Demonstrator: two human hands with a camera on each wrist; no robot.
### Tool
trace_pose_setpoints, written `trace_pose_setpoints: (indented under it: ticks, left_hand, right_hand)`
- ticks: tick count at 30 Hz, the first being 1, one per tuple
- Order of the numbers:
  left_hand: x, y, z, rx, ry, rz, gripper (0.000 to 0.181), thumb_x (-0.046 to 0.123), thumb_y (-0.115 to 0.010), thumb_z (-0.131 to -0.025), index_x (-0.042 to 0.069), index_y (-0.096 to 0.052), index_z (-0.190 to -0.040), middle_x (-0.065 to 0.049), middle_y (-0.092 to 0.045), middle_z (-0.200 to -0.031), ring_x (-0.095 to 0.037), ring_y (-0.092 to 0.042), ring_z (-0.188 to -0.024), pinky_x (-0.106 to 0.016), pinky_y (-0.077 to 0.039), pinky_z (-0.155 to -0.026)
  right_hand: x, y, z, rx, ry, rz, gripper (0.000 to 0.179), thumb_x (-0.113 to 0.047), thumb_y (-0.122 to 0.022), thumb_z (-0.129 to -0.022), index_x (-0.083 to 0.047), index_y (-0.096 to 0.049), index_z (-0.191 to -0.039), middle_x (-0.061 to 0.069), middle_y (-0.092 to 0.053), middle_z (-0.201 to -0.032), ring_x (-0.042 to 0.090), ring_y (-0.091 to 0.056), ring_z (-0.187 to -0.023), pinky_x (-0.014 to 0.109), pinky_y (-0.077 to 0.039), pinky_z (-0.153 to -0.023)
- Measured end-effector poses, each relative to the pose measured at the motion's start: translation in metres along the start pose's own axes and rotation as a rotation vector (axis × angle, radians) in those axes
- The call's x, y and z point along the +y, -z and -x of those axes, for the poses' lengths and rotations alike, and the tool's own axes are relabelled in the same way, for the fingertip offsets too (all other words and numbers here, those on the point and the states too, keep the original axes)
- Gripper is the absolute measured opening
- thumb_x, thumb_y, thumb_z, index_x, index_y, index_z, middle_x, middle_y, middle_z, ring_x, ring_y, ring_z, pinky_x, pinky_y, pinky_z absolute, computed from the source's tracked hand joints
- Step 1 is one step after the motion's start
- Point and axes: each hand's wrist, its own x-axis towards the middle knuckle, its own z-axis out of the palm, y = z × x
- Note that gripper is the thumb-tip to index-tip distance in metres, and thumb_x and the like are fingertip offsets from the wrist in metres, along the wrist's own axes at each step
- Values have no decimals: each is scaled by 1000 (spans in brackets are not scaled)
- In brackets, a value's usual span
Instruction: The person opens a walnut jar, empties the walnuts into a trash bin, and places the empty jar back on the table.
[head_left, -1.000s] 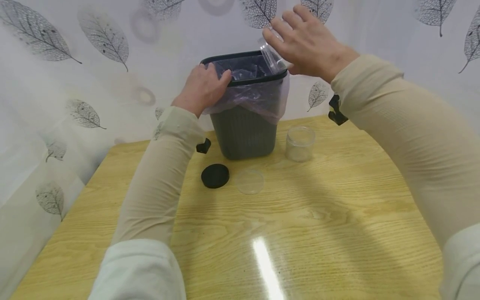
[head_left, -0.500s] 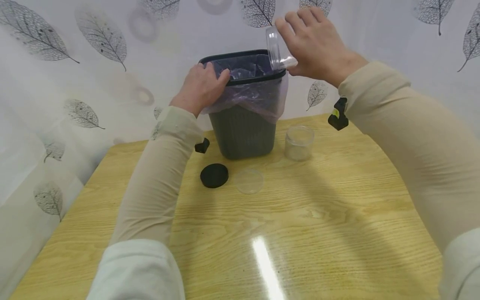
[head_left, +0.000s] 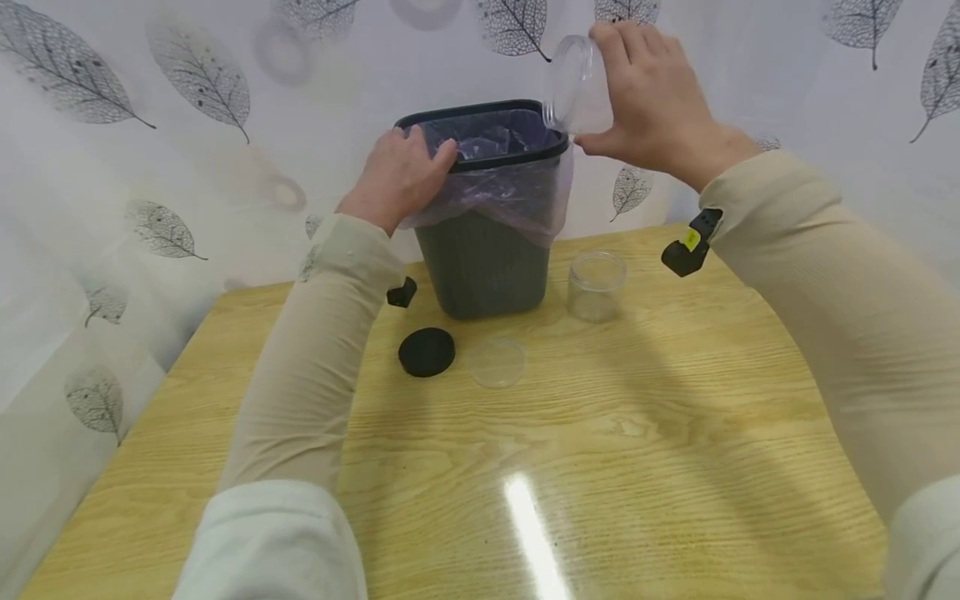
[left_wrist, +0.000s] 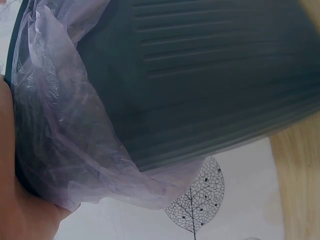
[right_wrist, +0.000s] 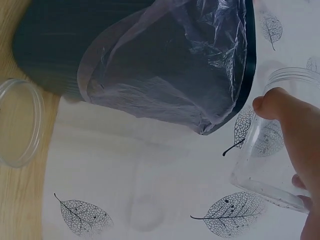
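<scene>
At the right rim of a grey waste bin (head_left: pixel 487 271), my right hand (head_left: pixel 656 104) grips a clear jar (head_left: pixel 576 87), tilted on its side with its mouth towards the bin. In the right wrist view, the clear jar (right_wrist: pixel 257 170) shows a threaded neck and small specks near its base. The left hand (head_left: pixel 397 177) grips the bin's left rim, its thumb along the front edge. A thin purple bin liner (head_left: pixel 517 196) lines the bin and hangs over the outside; the left wrist view shows the same liner (left_wrist: pixel 65 135) bunched beside the hand.
On the wooden table (head_left: pixel 600 467) a second clear jar (head_left: pixel 596 287) stands right of the bin. A black round lid (head_left: pixel 427 352) and a clear disc (head_left: pixel 497 362) lie in front of it. A leaf-patterned curtain (head_left: pixel 225 183) hangs close behind.
My right hand has moved slightly right with the jar, turning it from tipped down over the bin to nearer level. The left hand still holds the rim.
</scene>
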Motion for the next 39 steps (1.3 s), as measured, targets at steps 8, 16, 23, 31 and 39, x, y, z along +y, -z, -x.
trace_pose_setpoints:
  ticks: [8, 16, 23, 31, 39]
  left_hand:
    - [0, 0, -1, -3, 2, 5, 83, 57, -6, -101, -6, -5, -156, -26, -10, -164, -38, -11, -153, -43, -10, -126]
    - [0, 0, 1, 7, -6, 4, 82, 55, -6, -102, -7, -6, -156, -26, -11, -163, -38, -12, -153, -43, -11, -126]
    - [0, 0, 2, 1, 3, 14, 82, 56, -7, -102, -5, -5, -156, -26, -9, -164, -38, -11, -153, -44, -11, -126]
    - [0, 0, 2, 14, -6, 6, 81, 54, -7, -102, -6, -7, -156, -26, -12, -163, -38, -14, -153, -44, -12, -126]
    - [0, 0, 1, 14, -9, 15, 81, 54, -6, -102, -6, -6, -156, -26, -11, -164, -38, -13, -153, -44, -12, -126]
  right_hand:
    - [6, -5, 13, -13, -158, -188, 101, -37, -79, -79, -5, -20, -154, 22, -40, -148, 43, -40, -133, 56, -30, -115]
    - [15, -15, 28, -3, -235, -318, 99, -37, -80, -77, -4, -24, -152, 22, -45, -142, 39, -46, -132, 55, -40, -109]
    - [20, -21, 42, 14, -299, -422, 96, -36, -82, -76, -2, -27, -148, 24, -49, -138, 39, -47, -127, 56, -43, -105]
    - [28, -28, 58, -24, -409, -507, 99, -38, -83, -75, -5, -26, -149, 26, -50, -142, 42, -49, -130, 59, -41, -107]
    - [38, -37, 77, -51, -498, -521, 103, -46, -82, -75, -3, -23, -149, 29, -48, -139, 44, -50, -125, 60, -42, -104]
